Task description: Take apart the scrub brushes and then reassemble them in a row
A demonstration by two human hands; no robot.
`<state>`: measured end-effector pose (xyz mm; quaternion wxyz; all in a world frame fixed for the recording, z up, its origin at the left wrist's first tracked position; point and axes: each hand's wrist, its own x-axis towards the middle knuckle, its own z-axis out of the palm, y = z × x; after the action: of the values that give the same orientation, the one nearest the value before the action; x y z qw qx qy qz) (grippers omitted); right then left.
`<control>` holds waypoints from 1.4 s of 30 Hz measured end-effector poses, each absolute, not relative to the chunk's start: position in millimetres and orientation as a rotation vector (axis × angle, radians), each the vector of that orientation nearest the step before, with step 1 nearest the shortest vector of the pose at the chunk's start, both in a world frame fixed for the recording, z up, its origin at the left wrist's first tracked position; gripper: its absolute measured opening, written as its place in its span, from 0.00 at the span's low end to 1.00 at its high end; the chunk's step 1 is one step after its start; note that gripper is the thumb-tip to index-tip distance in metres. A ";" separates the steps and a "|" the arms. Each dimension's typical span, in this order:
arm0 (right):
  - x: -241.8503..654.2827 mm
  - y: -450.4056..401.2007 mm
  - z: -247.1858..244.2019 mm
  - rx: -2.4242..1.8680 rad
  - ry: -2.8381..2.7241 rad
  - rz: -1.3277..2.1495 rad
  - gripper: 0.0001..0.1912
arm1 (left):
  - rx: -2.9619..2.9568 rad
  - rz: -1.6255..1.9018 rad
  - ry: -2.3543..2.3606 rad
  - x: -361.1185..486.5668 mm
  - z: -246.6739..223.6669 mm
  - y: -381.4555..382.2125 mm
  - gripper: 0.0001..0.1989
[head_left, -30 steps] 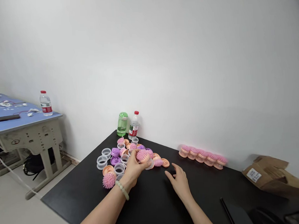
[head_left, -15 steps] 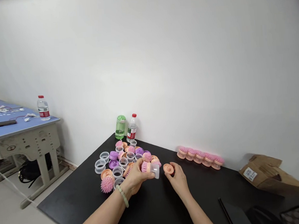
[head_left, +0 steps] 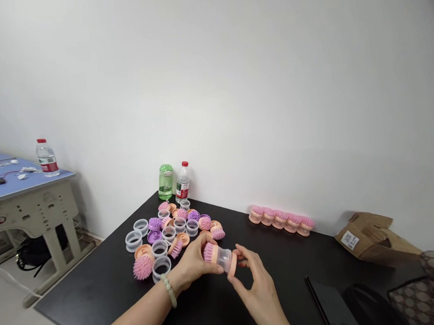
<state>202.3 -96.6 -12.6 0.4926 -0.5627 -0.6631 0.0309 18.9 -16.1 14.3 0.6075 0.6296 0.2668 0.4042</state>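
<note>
My left hand [head_left: 194,261], with a pale bead bracelet on the wrist, is closed around a pink bristle brush head [head_left: 209,252] joined to a clear ring [head_left: 224,259]. My right hand [head_left: 255,283] pinches an orange cap [head_left: 232,264] by its edge, against the open end of the ring. Left of my hands lies a spread of loose parts: clear rings [head_left: 134,241], pink bristle heads [head_left: 143,266], a purple bristle head [head_left: 155,224] and orange caps. Several pink-and-orange brushes [head_left: 279,219] stand in a row along the wall.
A green bottle [head_left: 165,182] and a red-capped water bottle [head_left: 182,182] stand at the black table's back corner. On the right are a crumpled cardboard box [head_left: 374,238], a dark flat object [head_left: 330,300] and a patterned mesh item [head_left: 415,294]. A blue table [head_left: 28,183] stands left.
My right hand has brought the orange cap left, against the clear ring in my left hand. The cap is now turned edge-on. The view has shifted slightly to the right.
</note>
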 end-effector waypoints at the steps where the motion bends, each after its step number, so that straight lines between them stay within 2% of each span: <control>1: 203.0 -97.3 -11.6 -1.352 -1.601 0.100 0.27 | 1.466 0.924 0.618 19.0 14.6 -16.3 0.29; 5: 205.9 -99.6 -11.5 -1.264 -1.586 0.234 0.21 | 1.421 0.883 0.595 19.4 16.9 -18.8 0.29; 9: 207.0 -101.6 -10.8 -1.214 -1.623 0.205 0.18 | 1.298 0.849 0.539 19.2 20.7 -21.3 0.28; 17: 209.4 -107.3 -3.4 -1.197 -1.697 -0.024 0.21 | 1.296 0.814 0.543 17.9 22.9 -22.5 0.29; 30: 207.4 -109.6 5.3 -1.088 -1.779 -0.126 0.21 | 1.328 0.813 0.591 19.0 22.6 -25.3 0.26; 36: 206.1 -111.5 16.1 -0.956 -1.852 -0.163 0.20 | 1.232 0.755 0.548 22.3 20.0 -26.6 0.25; 42: 204.9 -112.4 25.2 -0.766 -1.961 -0.190 0.25 | 1.146 0.556 0.473 23.2 12.7 -26.2 0.27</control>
<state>204.9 -112.4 25.2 0.4916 -0.3157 -0.8078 -0.0781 23.2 -26.2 12.7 0.7780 0.5298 0.2187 0.2573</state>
